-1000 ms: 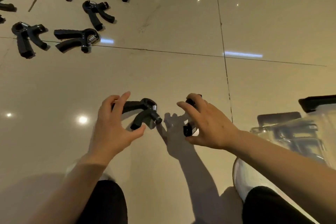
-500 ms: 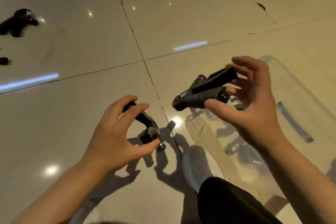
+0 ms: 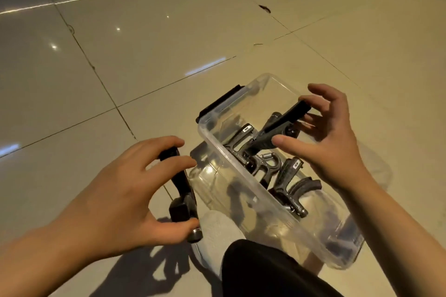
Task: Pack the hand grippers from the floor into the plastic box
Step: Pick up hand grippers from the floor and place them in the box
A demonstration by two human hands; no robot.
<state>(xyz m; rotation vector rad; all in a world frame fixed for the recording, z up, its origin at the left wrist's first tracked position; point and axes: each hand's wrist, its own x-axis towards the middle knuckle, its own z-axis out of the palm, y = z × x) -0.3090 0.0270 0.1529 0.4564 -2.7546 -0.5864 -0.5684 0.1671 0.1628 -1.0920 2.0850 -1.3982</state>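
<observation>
On my left, my left hand [image 3: 125,190] grips a black hand gripper [image 3: 182,196] just beside the plastic box [image 3: 243,171], thumb near its metal knob. Moving right, my right hand [image 3: 330,142] pinches a second gripper [image 3: 277,129] over the open box, where others already lie. These look rigid, fairly light, awkwardly forked; I'd hold them by the ribbed handles.

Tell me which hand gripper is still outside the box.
The one the left hand holds, beside the plastic box. The right hand's gripper is over the box; the others lie inside.
</observation>
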